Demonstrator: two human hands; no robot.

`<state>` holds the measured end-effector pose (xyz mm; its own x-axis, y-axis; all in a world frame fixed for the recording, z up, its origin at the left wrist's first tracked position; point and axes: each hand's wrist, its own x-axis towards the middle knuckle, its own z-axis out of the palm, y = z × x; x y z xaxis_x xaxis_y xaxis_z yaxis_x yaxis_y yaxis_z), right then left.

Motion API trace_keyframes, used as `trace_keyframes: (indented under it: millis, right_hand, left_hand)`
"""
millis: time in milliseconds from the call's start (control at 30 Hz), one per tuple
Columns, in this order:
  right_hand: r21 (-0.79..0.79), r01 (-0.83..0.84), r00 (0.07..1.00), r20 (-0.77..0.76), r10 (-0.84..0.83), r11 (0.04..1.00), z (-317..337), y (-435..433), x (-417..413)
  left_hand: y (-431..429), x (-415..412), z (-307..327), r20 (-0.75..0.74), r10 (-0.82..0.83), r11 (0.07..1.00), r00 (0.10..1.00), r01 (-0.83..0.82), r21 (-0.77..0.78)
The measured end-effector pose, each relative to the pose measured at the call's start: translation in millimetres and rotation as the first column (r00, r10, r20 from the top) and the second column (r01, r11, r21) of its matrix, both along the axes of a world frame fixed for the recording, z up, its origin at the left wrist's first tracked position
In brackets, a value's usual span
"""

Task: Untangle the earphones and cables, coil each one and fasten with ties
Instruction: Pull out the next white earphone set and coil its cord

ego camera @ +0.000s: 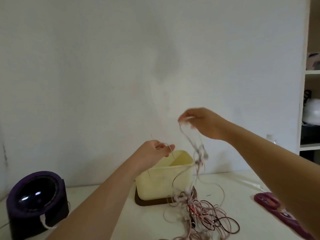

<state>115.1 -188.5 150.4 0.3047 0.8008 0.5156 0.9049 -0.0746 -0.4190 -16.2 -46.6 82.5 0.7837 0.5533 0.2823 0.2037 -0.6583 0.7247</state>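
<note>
your right hand (202,122) is up high. its fingers are curled round a loop of earphone cord (190,142), so it is gripping. the picture is a bit blurry there, but the hold looks plain.

your left hand (152,150) is lower and off to the left, just above the cream box (161,181). its thumb and fingers pinch a thin strand (171,150), so it is gripping too.

the thing that matters most is which way the cord runs. the loop hangs almost straight down from your right hand. some earbuds (201,154) dangle part way down it. below them the cords drop into the big tangle (204,215) on the white table (147,222). so the long way of the cord is up and down, from your high hand to the pile.

the tangle sits in front of the box and a little to its right, touching the brown lid (149,202) under the box. it lies below both hands, but more under your right one. that hand is the nearer one to it.

the strand in your left hand seems to fall toward the same pile, though it is too thin to follow all the way.

i think you are at the start. nothing is coiled or tied yet. pulling your two hands apart sideways looks like the way to tease one cord free.
</note>
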Motion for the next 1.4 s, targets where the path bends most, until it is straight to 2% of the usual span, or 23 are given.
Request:
trace_keyframes:
  millis: [33, 67, 100, 133, 167, 267, 467, 600, 667, 733, 800, 867, 1033, 1133, 1200, 1233, 1267, 1300, 1333, 1367, 1400]
  right_hand:
    - [-0.276, -0.091, 0.981, -0.193, 0.037, 0.957, 0, -4, -3]
    - [-0.464, -0.19, 0.929, -0.37, 0.006, 0.865, -2, -7, -5]
    - [-0.542, -0.251, 0.885, -0.465, -0.037, 0.802, -5, -9, -6]
    - [-0.543, -0.242, 0.875, -0.48, -0.06, 0.804, -9, -8, -5]
    - [-0.492, -0.183, 0.887, -0.455, -0.073, 0.851, -12, -6, -4]
    - [-0.279, -0.005, 0.938, -0.333, -0.092, 0.96, -18, 3, 1]
    - [-0.105, -0.102, 0.935, -0.351, 0.059, 0.989, -14, 9, -4]
    - [0.075, -0.057, 0.962, -0.262, 0.074, 0.996, -14, 11, -10]
    - [0.003, -0.089, 0.945, -0.316, 0.085, 0.996, -16, 9, -9]
    - [-0.255, -0.166, 0.916, -0.397, 0.054, 0.953, -21, 5, -11]
    - [-0.495, -0.169, 0.931, -0.364, -0.027, 0.853, -30, 2, -11]
    - [-0.538, -0.116, 0.948, -0.31, -0.068, 0.835, -40, 4, -9]
    - [-0.268, 0.047, 0.987, -0.136, -0.086, 0.962, -51, 14, 5]
    - [-0.02, 0.005, 0.974, -0.226, -0.01, 1.0, -51, 19, 12]
    - [0.241, 0.038, 0.962, -0.272, 0.03, 0.97, -50, 21, 12]
    - [0.296, 0.065, 0.962, -0.272, 0.019, 0.953, -51, 22, 14]
    - [0.226, 0.072, 0.962, -0.272, -0.008, 0.971, -53, 22, 16]
    - [0.003, 0.073, 0.962, -0.264, -0.07, 0.997, -55, 20, 15]
    - [-0.316, 0.063, 0.955, -0.257, -0.15, 0.947, -59, 17, 11]
    - [-0.575, 0.028, 0.935, -0.274, -0.225, 0.818, -64, 13, 8]
    - [-0.699, -0.027, 0.919, -0.298, -0.257, 0.715, -69, 9, 5]
  left_hand:
    - [-2, 2, -5, -0.023, -0.025, 1.0, 0.999, 0.025, 0.005]
    - [-4, 3, -10, -0.047, -0.059, 0.998, 0.997, 0.059, -0.007]
    - [-7, 4, -14, -0.072, -0.092, 0.996, 0.993, 0.09, -0.028]
    - [-8, 6, -19, -0.092, -0.118, 0.992, 0.989, 0.114, -0.044]
    - [-10, 7, -23, -0.105, -0.135, 0.99, 0.985, 0.131, -0.044]
    - [-10, 10, -32, -0.111, -0.148, 0.989, 0.983, 0.147, -0.011]
    - [-10, 14, -41, -0.121, -0.156, 0.987, 0.98, 0.158, 0.002]
    - [-18, 21, -49, -0.233, -0.195, 0.979, 0.953, 0.203, 0.01]
    - [-20, 24, -54, -0.259, -0.205, 0.973, 0.944, 0.225, 0.051]
    - [-22, 26, -59, -0.262, -0.213, 0.97, 0.941, 0.236, 0.058]
    - [-24, 26, -63, -0.273, -0.193, 0.976, 0.942, 0.212, 0.044]
    - [-21, 26, -68, -0.264, -0.179, 0.983, 0.948, 0.184, -0.004]
    - [-11, 18, -64, -0.224, -0.136, 0.99, 0.965, 0.141, 0.006]
    - [-4, 11, -45, -0.107, -0.06, 0.997, 0.992, 0.064, 0.033]
    - [3, 8, -35, -0.004, -0.011, 0.999, 1.0, 0.011, 0.045]
    - [5, 7, -31, 0.048, 0.01, 0.999, 0.999, -0.013, 0.045]
    - [7, 5, -29, 0.081, 0.028, 0.999, 0.996, -0.031, 0.045]
    - [9, 4, -28, 0.084, 0.04, 0.998, 0.996, -0.044, 0.049]
    - [10, 2, -29, 0.054, 0.043, 0.997, 0.998, -0.046, 0.057]
    - [10, 0, -32, 0.004, 0.037, 0.997, 0.999, -0.037, 0.065]
    - [11, -1, -36, -0.05, 0.021, 0.998, 0.998, -0.018, 0.066]
